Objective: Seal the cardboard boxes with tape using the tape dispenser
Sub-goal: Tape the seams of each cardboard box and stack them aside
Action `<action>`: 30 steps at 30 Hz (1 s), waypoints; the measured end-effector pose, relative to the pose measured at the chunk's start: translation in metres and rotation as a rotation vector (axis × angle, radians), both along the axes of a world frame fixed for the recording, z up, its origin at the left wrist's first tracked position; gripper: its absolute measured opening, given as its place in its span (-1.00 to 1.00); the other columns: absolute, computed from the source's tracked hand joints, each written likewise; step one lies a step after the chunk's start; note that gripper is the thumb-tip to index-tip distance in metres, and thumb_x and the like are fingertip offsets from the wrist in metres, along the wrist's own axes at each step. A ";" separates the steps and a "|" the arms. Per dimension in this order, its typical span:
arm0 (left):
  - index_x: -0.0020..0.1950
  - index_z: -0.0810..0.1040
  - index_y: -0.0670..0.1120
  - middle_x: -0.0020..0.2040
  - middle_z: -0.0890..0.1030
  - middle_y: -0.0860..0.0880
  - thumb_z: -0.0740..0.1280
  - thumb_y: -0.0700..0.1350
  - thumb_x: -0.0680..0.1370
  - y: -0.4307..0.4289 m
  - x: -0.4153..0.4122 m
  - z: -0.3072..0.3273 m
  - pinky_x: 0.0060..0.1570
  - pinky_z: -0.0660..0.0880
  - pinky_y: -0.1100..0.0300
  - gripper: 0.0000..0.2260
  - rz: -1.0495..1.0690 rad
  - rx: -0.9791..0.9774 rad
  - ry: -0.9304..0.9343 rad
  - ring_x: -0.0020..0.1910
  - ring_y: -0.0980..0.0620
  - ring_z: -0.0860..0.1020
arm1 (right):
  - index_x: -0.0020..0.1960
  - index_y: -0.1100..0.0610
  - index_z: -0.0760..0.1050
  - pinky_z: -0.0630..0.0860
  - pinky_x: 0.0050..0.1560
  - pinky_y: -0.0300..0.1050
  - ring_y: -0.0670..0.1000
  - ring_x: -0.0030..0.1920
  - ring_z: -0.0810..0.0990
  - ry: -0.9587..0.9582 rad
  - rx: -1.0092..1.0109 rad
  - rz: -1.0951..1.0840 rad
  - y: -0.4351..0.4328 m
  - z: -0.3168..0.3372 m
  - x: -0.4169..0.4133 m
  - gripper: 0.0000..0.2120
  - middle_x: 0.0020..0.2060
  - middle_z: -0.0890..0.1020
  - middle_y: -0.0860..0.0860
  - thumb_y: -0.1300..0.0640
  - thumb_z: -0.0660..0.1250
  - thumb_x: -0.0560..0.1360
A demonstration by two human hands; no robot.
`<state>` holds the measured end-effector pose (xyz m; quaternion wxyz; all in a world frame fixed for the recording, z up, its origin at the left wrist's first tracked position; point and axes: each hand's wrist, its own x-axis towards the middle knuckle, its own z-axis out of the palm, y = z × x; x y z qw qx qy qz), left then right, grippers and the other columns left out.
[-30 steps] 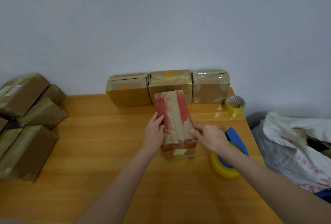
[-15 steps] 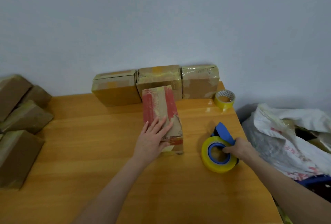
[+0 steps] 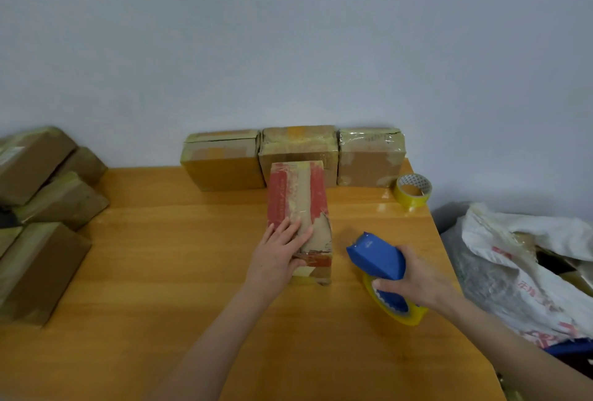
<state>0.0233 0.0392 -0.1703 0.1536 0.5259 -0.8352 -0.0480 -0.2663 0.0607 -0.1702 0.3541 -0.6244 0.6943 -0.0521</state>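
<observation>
Item 1: cardboard box, red-printed with a strip of tape down its top. I noted it lying lengthwise at the middle of the wooden table, its far end close to the row of boxes at the wall.

Item 2: left hand. I logged it flat on the near end of that box, fingers straight and spread, pressing down and gripping nothing.

Item 3: right hand. Fingers were curled round the blue tape dispenser, just right of the box and apart from it, with the dispenser's nose pointing away from me.

Item 4: yellow tape roll, mounted on the dispenser under the hand. I could not tell whether it touched the table.

Item 5: spare tape roll, at the table's far right corner.

Item 6: three taped boxes against the wall, side by side: left, middle, right.

Item 7: stack of taped boxes, at the table's left edge.

Item 8: white printed sack, beyond the table's right side.
</observation>
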 end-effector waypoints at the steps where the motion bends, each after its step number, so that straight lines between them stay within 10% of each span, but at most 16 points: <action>1: 0.46 0.36 0.02 0.45 0.37 -0.07 0.50 -0.08 0.39 0.001 0.000 0.002 0.44 0.08 -0.04 -0.34 0.000 0.020 0.006 0.46 -0.13 0.30 | 0.27 -0.07 0.21 0.54 -0.09 -0.10 -0.02 -0.02 0.56 -0.044 0.021 0.001 0.000 0.001 -0.001 -0.31 0.04 0.49 -0.07 -0.22 0.51 0.32; 7: 0.53 0.13 0.11 0.55 0.07 0.06 0.30 -0.02 0.57 0.005 0.000 0.011 0.44 -0.29 0.23 -0.42 0.005 0.123 -0.012 0.56 0.04 -0.02 | 0.18 0.08 0.47 0.54 -0.11 -0.13 0.02 -0.07 0.63 -0.346 0.105 -0.148 -0.007 0.028 -0.016 -0.17 -0.03 0.61 0.03 -0.09 0.46 -0.09; 15: 0.54 0.08 0.15 0.54 0.00 0.15 0.23 0.00 0.61 -0.002 -0.016 0.016 0.44 -0.30 0.19 -0.45 -0.009 0.223 -0.079 0.55 0.11 -0.12 | 0.15 0.02 0.49 0.58 0.08 0.10 0.08 0.03 0.63 -0.470 -0.042 0.023 -0.039 0.123 -0.025 -0.32 0.04 0.61 0.07 0.03 0.51 0.03; 19: 0.48 0.32 0.05 0.48 0.32 0.08 0.15 0.15 0.61 -0.004 -0.023 0.055 0.48 0.16 0.02 -0.55 0.182 0.460 0.464 0.47 0.09 0.25 | 0.14 0.07 0.50 0.55 0.00 -0.05 0.04 0.03 0.63 -0.517 -0.094 0.122 -0.045 0.152 -0.021 -0.28 0.02 0.62 0.06 0.01 0.52 -0.01; 23: 0.18 0.55 -0.12 0.08 0.66 -0.06 0.11 0.28 0.53 -0.008 -0.029 0.113 0.11 0.56 0.03 -0.47 0.362 0.843 1.229 0.06 -0.05 0.63 | 0.14 0.04 0.50 0.54 0.00 -0.08 0.00 0.03 0.63 -0.502 -0.139 0.228 -0.052 0.166 -0.016 -0.31 -0.02 0.63 -0.05 0.01 0.52 0.02; 30: -0.11 0.64 -0.11 -0.27 0.67 0.01 0.39 -0.08 0.53 -0.007 -0.027 0.130 -0.21 0.50 0.26 -0.89 0.432 0.768 1.189 -0.30 0.13 0.56 | 0.14 -0.09 0.48 0.58 -0.09 -0.20 -0.16 -0.03 0.62 -0.361 -0.167 0.411 -0.052 0.175 0.013 -0.37 -0.07 0.59 -0.26 -0.03 0.55 0.09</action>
